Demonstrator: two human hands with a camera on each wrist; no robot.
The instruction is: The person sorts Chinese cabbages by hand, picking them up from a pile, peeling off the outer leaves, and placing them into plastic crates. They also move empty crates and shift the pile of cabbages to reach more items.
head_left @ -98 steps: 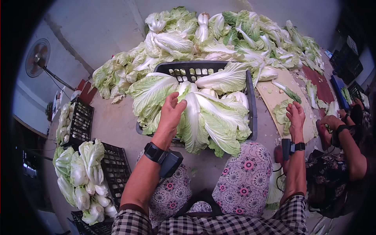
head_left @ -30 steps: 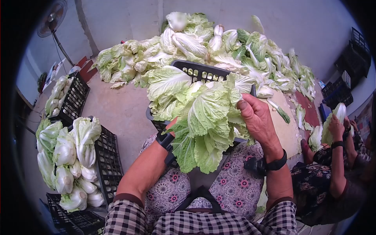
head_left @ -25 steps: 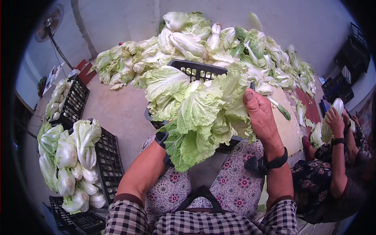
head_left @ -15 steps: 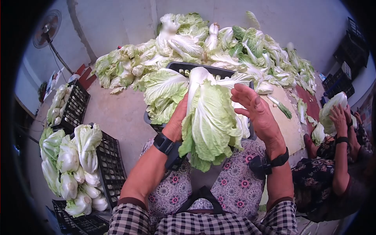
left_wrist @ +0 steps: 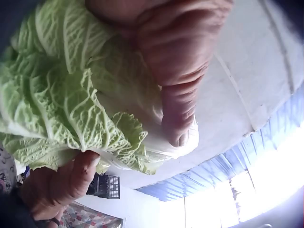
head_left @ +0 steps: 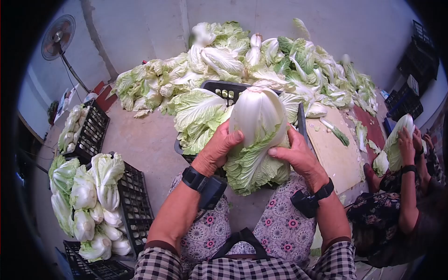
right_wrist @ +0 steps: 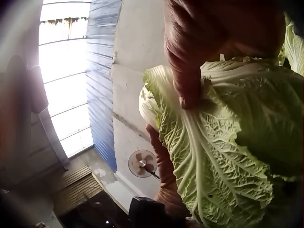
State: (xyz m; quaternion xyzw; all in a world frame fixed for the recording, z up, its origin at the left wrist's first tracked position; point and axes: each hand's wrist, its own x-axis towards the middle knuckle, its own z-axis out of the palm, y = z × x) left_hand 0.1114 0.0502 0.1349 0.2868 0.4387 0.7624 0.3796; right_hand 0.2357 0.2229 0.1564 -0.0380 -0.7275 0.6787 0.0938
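Green cabbage (head_left: 258, 135) — gripped by both hands (upright); crate (head_left: 224, 88) behind.

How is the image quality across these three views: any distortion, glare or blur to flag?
Head view: strong fisheye bending with black vignetted corners, evenly lit, the pale green napa cabbage sharp. Left wrist view: left hand very close and soft, bright window overexposed at lower right. Right wrist view: blown-out window at upper left, blurred dark shape along the left edge, cabbage veins crisp.

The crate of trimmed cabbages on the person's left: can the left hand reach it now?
Probably not at once. The left hand grips the cabbage together with the right hand; the crate itself lies unobstructed beside the left knee.
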